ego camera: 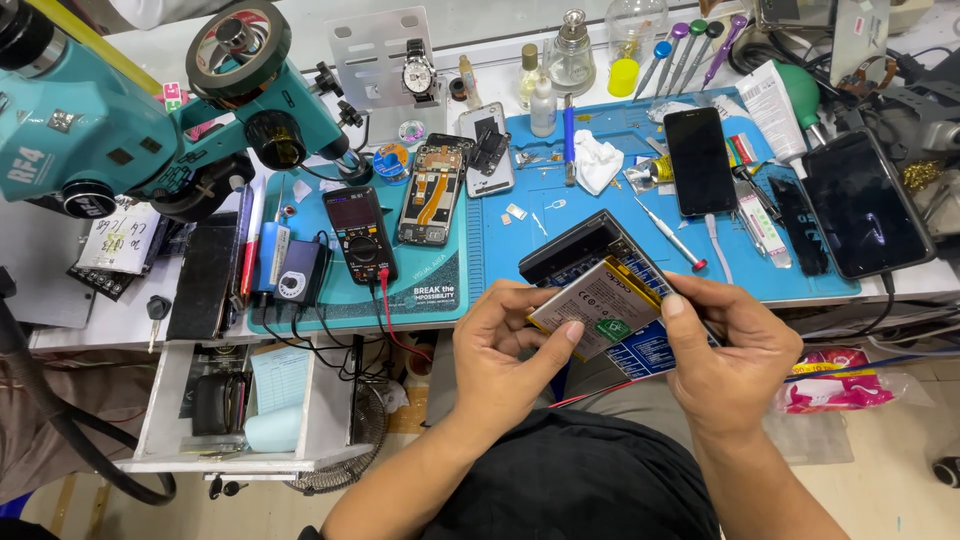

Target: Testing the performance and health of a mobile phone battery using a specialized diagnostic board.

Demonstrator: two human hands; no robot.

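Left hand [505, 345] and right hand [725, 355] hold an opened phone [590, 250] above the lap, just off the surface [620, 215]. Left fingers [560, 340] pinch its grey battery [598, 305]; right fingers grip the phone's edge. A multimeter [360, 232] lies well apart.

Phone-repair workshop: microscope [90, 120], multimeter [360, 235], opened phones [433, 192].

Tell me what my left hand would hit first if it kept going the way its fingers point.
The left hand points up and right, so it would likely meet the right hand first, across the phone battery both hold. Depth is hard to judge.
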